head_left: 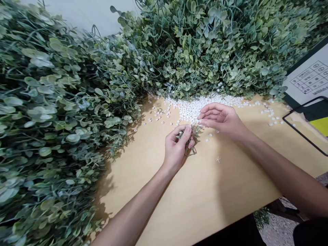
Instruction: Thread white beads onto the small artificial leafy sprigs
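Note:
My left hand (179,141) is closed around a small artificial leaf sprig (196,132), its thin green stems looping out below the fingers. Just to the right, my right hand (220,119) hovers with thumb and fingertips brought together at the edge of a pile of small white bead-like pieces (191,111). Whatever those fingertips pinch, if anything, is too small to make out. The two hands are close but apart. A small white star-shaped piece (218,159) lies on the wooden table (164,205) below the right hand.
Heaps of artificial leafy greenery (77,112) line the left side and back of the table. At the right stand a printed sheet (311,80) on a dark green backing, a black wire frame (302,135) and a yellow item (320,126). Stray white pieces dot the tabletop.

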The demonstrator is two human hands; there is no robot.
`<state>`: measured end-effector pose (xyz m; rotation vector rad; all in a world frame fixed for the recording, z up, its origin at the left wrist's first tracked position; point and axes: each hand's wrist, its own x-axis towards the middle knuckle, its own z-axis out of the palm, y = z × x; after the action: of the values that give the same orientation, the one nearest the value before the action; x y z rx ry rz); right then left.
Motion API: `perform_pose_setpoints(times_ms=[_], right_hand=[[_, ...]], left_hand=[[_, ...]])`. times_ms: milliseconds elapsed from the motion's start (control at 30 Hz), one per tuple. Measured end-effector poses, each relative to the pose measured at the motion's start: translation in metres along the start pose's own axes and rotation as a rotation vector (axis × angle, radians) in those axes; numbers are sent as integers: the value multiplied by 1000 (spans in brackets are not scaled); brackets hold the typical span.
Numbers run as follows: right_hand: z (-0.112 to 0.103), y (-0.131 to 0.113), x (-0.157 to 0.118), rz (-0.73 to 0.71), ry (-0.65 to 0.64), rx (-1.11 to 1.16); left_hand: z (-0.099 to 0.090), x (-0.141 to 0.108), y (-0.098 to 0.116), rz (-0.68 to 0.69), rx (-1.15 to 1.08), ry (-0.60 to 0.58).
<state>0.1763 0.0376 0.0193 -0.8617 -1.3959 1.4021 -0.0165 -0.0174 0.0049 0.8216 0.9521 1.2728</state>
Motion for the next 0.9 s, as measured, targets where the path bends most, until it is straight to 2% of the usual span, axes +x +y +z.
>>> perform_pose_setpoints(times_ms=[433, 900], right_hand=[[2, -5, -2, 55, -37, 51], [4, -10, -3, 104, -73, 91]], left_hand=[[3, 0, 1, 4, 26, 49], [-6, -3, -5, 34, 106, -20]])
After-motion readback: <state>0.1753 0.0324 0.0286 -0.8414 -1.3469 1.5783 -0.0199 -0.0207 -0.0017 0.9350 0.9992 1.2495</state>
